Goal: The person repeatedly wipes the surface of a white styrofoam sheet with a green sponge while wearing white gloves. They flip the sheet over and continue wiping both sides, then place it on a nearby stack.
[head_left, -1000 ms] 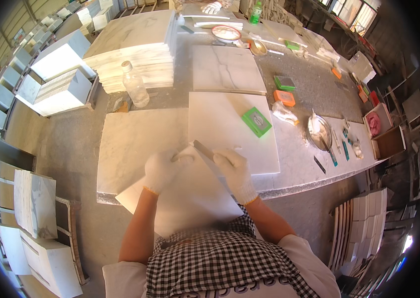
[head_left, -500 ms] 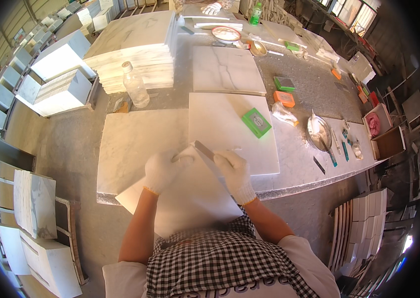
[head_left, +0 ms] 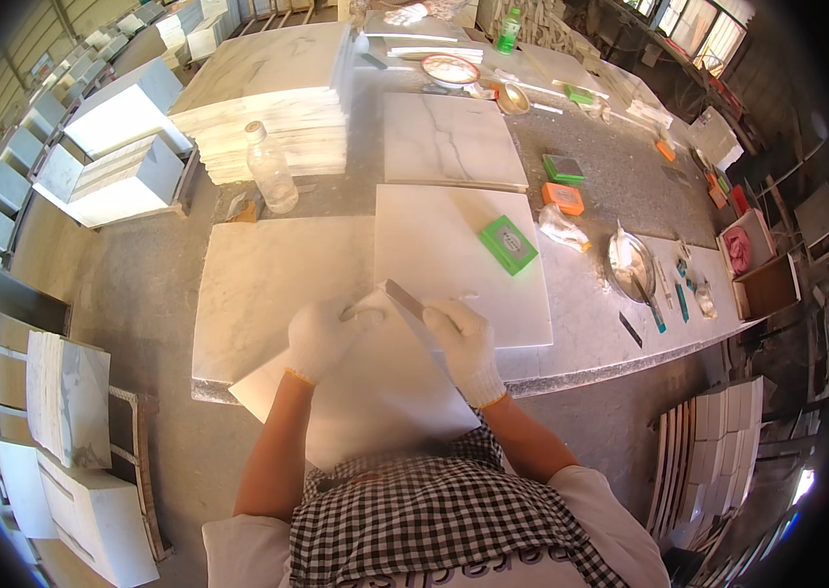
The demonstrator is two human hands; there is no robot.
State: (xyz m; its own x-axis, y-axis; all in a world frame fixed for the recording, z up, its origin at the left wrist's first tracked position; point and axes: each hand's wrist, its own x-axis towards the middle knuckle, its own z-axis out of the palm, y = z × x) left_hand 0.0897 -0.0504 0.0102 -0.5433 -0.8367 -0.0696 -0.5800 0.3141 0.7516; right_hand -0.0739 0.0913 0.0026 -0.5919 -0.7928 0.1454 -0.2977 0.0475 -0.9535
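Note:
A smooth white tile [head_left: 375,397] leans tilted between my body and the table, one corner pointing away from me. My gloved left hand [head_left: 321,338] is closed on its far corner. In my gloved right hand [head_left: 461,338] is a flat grey scraper-like blade [head_left: 402,297], lying along the tile's right edge near that corner. Beyond my hands, a larger white tile [head_left: 453,314] lies flat with a green rectangular block [head_left: 508,245] on it. Left of that is another veined marble slab [head_left: 277,260]. The glove fingers hide part of the corner.
A tall stack of marble tiles [head_left: 262,118] and a clear plastic bottle [head_left: 272,171] stand at the back left. To the right are an orange block [head_left: 563,199], a metal bowl of white paste [head_left: 627,260] and small tools. Across the table is another person's gloved hand [head_left: 406,15].
The view has shifted very slightly. My hands, the tile and the blade keep nearly the same positions.

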